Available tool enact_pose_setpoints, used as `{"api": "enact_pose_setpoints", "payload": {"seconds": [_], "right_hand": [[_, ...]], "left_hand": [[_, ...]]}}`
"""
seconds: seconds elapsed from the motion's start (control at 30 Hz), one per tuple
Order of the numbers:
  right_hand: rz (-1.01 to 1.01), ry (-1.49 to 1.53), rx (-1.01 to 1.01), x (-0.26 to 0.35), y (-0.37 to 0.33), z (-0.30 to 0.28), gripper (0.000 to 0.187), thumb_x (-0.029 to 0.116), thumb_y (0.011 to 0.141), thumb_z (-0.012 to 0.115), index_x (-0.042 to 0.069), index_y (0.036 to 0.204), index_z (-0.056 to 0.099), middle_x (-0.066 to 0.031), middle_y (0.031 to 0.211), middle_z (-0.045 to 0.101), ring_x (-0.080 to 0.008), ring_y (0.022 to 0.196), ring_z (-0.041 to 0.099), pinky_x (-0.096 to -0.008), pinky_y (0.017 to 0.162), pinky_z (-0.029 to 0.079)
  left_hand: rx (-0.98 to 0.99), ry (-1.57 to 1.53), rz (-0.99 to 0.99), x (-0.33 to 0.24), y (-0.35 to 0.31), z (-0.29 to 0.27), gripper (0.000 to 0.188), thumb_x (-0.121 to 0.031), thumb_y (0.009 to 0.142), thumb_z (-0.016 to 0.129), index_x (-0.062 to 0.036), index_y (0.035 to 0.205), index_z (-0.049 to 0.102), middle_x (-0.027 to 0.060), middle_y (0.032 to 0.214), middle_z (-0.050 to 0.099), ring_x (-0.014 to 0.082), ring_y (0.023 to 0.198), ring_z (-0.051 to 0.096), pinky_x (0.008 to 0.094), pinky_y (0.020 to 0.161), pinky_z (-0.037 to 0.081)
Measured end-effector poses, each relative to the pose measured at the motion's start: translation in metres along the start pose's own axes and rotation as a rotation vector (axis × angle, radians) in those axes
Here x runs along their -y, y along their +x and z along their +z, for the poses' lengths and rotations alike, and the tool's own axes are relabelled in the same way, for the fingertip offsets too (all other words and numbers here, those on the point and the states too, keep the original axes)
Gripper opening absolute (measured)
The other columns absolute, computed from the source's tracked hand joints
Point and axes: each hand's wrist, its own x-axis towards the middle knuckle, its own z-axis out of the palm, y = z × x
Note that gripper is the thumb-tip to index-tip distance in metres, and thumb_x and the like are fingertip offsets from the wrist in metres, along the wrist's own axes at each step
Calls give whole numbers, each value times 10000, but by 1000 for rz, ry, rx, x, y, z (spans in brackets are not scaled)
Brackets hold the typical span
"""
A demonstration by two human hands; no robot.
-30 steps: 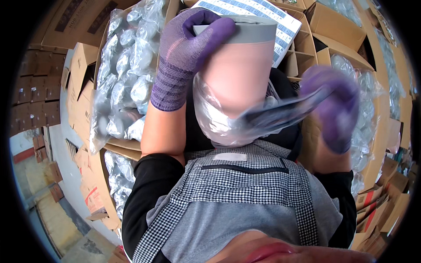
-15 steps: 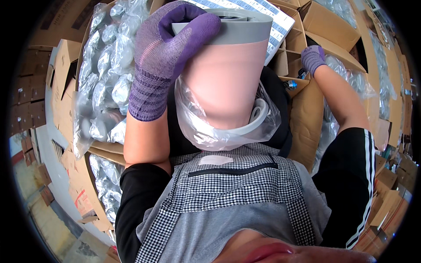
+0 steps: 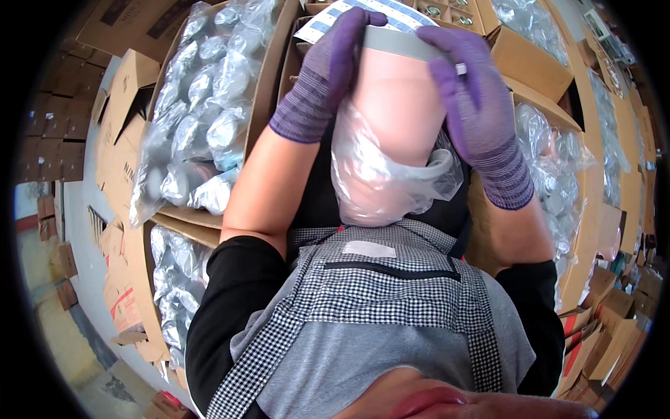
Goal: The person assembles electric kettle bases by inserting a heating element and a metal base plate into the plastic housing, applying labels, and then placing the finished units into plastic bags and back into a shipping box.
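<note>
A pink tumbler (image 3: 394, 105) with a grey top band stands in front of my chest, its lower part inside a clear plastic bag (image 3: 377, 185). A pale curved handle (image 3: 438, 166) shows through the bag. My left hand (image 3: 342, 59), in a purple glove, grips the tumbler's left side near the rim. At the right side of the rim is my gloved right hand (image 3: 467, 91), fingers bent and slightly blurred. A tiny whitish piece (image 3: 460, 68) shows among its fingers; its kind is unclear. The tumbler's top opening is hidden from view.
An open carton (image 3: 262, 91) of plastic-wrapped cups stands at left, with more wrapped cups (image 3: 174, 279) below it. Bagged cups (image 3: 548, 160) fill a carton at right. Beyond the tumbler lie a blue-and-white printed sheet (image 3: 317, 29) and a divided box (image 3: 469, 8) holding small round items.
My right hand has come from the divided box at right to the tumbler's rim. The tumbler has shifted right, and my left hand has moved from over its rim to its left side.
</note>
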Motion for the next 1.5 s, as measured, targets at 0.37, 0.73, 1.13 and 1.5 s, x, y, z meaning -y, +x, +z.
{"api": "enact_pose_setpoints", "payload": {"seconds": [0.37, 0.73, 1.13, 1.5], "right_hand": [[188, 1250, 115, -84, -28, -61, 436, 300, 1080, 465, 112, 689, 425, -11, 741, 446, -155, 756, 446, -331, 767, 407], [421, 496, -146, -78, -25, -28, 545, 474, 1099, 339, 13, 1255, 586, -4, 970, 579, -108, 871, 575, -249, 815, 493], [243, 24, -165, 27, -85, 19, 120, 47, 921, 673, 1, 1015, 614, -115, 906, 622, -207, 802, 646, -323, 725, 524], [134, -219, -129, 38, -75, 9, 323, 154, 840, 791, 25, 1096, 640, -88, 952, 626, -231, 854, 649, -362, 688, 520]], "left_hand": [[615, -219, 240, -85, 23, -8, 710, -436, 772, 763, -5, 1325, 649, 188, 1448, 539, 311, 1389, 475, 405, 1201, 274], [108, 349, 263, -89, -27, -8, 359, -201, 768, 714, 6, 1061, 726, 121, 999, 694, 253, 1016, 653, 345, 910, 496], [-80, 468, 365, -71, -47, -12, 213, -95, 931, 618, 52, 1033, 733, 115, 995, 648, 195, 894, 630, 298, 802, 490], [-59, 480, 292, -85, -52, -12, 247, -164, 858, 685, 9, 1023, 749, 127, 976, 640, 227, 910, 632, 320, 820, 493]]}}
